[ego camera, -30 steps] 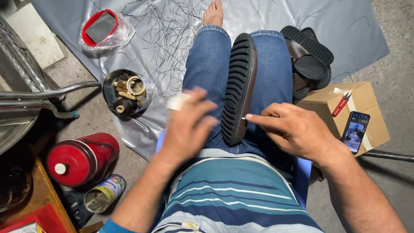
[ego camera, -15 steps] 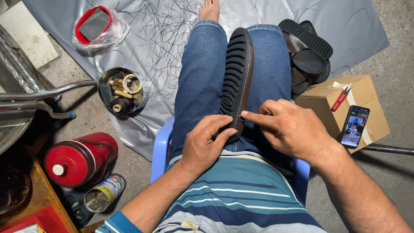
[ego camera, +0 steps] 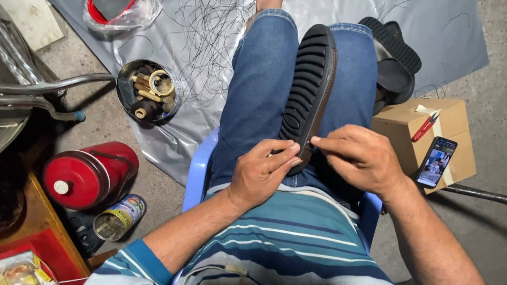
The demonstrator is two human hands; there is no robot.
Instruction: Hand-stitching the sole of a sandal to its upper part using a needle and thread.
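A black shoe sole [ego camera: 309, 89] was held on edge between the denim-clad thighs, its long axis running straight away from both hands toward the knees, the ridged tread turned to the left and a brown welt edge showing along the right. The near end of the sole was gripped by the left hand [ego camera: 261, 171], fingers curled narrowly around the heel from the left side. The right hand [ego camera: 362, 158] was placed just to the right of that same end, thumb and forefinger pinched shut at the brown edge; whether a thread or needle was held there could not be told. Both hands lay equally near the heel. Beyond the left hand, a round tin of spools [ego camera: 149, 91] was seen on the grey sheet [ego camera: 174, 142], well apart
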